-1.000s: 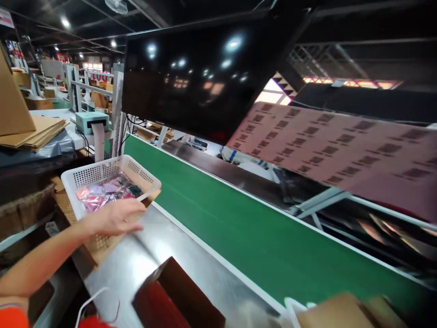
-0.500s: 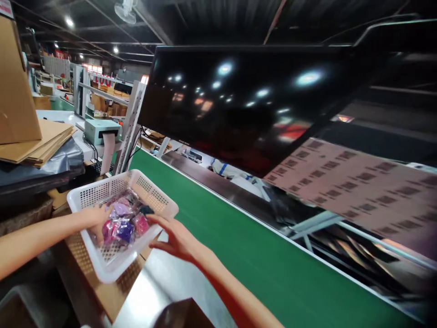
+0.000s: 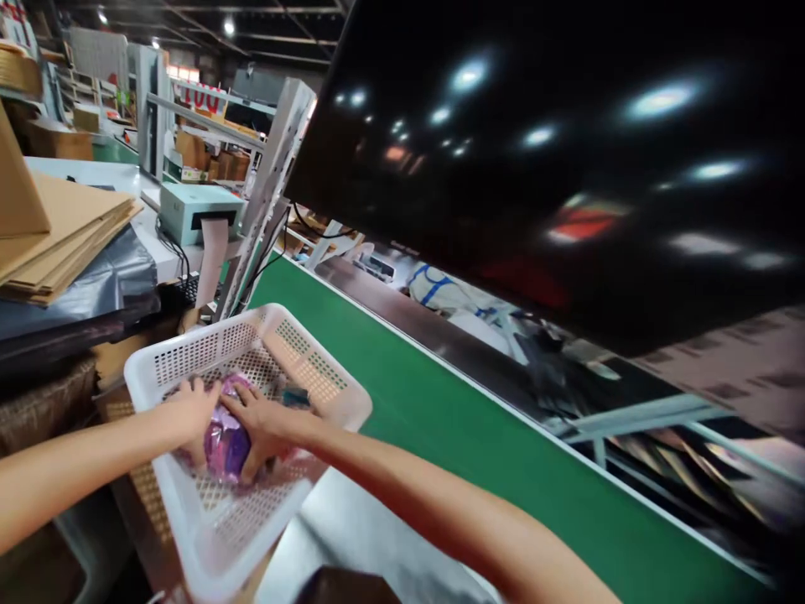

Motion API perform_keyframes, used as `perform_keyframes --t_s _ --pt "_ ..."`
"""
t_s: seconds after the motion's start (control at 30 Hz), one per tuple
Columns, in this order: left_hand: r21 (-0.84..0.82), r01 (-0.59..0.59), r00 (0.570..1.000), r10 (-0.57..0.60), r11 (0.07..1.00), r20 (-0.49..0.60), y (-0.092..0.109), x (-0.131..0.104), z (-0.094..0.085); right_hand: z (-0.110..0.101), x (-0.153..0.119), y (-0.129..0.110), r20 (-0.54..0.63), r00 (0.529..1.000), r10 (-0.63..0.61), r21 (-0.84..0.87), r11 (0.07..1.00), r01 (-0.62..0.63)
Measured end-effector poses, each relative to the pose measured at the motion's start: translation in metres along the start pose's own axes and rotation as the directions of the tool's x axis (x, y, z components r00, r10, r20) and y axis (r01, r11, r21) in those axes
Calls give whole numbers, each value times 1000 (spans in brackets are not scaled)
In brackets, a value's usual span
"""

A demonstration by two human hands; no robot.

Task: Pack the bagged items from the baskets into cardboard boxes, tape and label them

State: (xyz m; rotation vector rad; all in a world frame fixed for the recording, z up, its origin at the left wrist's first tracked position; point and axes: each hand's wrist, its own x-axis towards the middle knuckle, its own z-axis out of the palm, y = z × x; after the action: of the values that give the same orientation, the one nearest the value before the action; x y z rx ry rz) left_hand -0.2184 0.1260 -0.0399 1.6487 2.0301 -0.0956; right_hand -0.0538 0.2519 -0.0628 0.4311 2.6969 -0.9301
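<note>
Glossy, clear-plastic-wrapped pink and purple packets (image 3: 230,449) sit bunched low in a white rectangular perforated plastic basket (image 3: 314,365); wrap crinkled, bright highlights, vivid magenta beside deep violet, paler lilac toward the top. Soft-looking contents, shape uneven, edges partly covered by fingers. Dark teal packet (image 3: 295,397) lies just right of the bunch, also shiny. Person's left hand (image 3: 194,417) on the bunch's left side, right hand (image 3: 262,421) on its right, both inside the basket, fingers spread and part-bent, cupped against the wrap; cannot tell whether either has a firm hold. Basket is beside smooth green conveyor belt (image 3: 428,419), near shiny metal bench (image 3: 365,520).
</note>
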Motion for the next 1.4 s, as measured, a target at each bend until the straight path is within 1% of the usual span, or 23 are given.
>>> perform_keyframes --t_s 0.1,0.17,0.2,0.27,0.33,0.43,0.5,0.6,0.67,0.73,0.8,0.9,0.93,1.0,1.1,1.13,1.2,1.23,1.27,1.3,1.33,1.37,1.4 --pt "132 -9 998 1 991 60 1 -4 -9 -4 -13 -26 4 999 44 -174 984 -42" --pt "136 -5 998 -3 991 58 0 -8 -17 -11 -19 -42 -21 998 56 -270 961 -60" --pt "120 -14 999 8 993 48 0 -10 -22 -14 -22 -49 -52 997 54 -298 952 -68" --pt "92 -54 999 53 994 9 2 -17 -32 -18 -27 -60 -137 989 51 -314 945 -92" --pt "110 -75 996 80 991 -44 6 -26 -43 -21 -31 -68 -233 971 56 -302 945 -127" --pt "168 -42 985 70 985 -160 17 -42 -65 -30 -36 -76 -384 922 41 -278 948 -157" --pt "197 -18 961 71 980 -269 26 -55 -84 -43 -40 -82 -492 871 4 -268 951 -155" --pt "229 47 907 55 972 -418 39 -75 -115 -67 -49 -94 -624 780 -41 -261 952 -159" --pt "247 79 881 48 966 -471 48 -89 -132 -81 -57 -104 -686 724 -68 -262 952 -158" --pt "262 96 865 49 960 -500 54 -103 -144 -91 -67 -113 -730 676 -101 -267 952 -147" --pt "266 113 843 49 957 -536 57 -115 -151 -95 -79 -120 -764 634 -124 -268 954 -136" --pt "257 129 789 58 958 -612 62 -130 -156 -98 -100 -126 -809 571 -139 -256 958 -130" --pt "261 123 779 70 957 -623 64 -134 -157 -100 -107 -127 -827 545 -141 -246 961 -124" --pt "277 105 780 94 955 -618 69 -140 -158 -104 -124 -128 -868 469 -163 -220 973 -69" --pt "294 101 812 92 950 -576 77 -145 -154 -110 -157 -126 -922 333 -196 -194 980 39" --pt "297 99 818 93 950 -567 78 -146 -152 -109 -172 -123 -933 299 -199 -190 980 57" --pt "306 73 820 118 949 -560 77 -146 -145 -97 -207 -113 -949 251 -190 -180 982 61" --pt "308 63 808 133 949 -574 75 -146 -141 -84 -227 -106 -954 223 -202 -190 979 72" --pt "310 56 787 149 949 -598 73 -145 -137 -66 -247 -97 -957 189 -221 -207 974 88" --pt "312 49 761 167 949 -627 72 -145 -133 -42 -267 -87 -960 155 -232 -218 971 102" --pt "308 43 724 183 950 -665 71 -145 -128 -13 -287 -76 -967 126 -220 -207 972 108" --pt "302 20 683 207 953 -700 73 -146 -123 20 -304 -65 -976 119 -181 -170 980 102" --pt "296 -26 638 244 955 -730 77 -148 -118 56 -319 -54 -987 132 -93 -84 994 72"
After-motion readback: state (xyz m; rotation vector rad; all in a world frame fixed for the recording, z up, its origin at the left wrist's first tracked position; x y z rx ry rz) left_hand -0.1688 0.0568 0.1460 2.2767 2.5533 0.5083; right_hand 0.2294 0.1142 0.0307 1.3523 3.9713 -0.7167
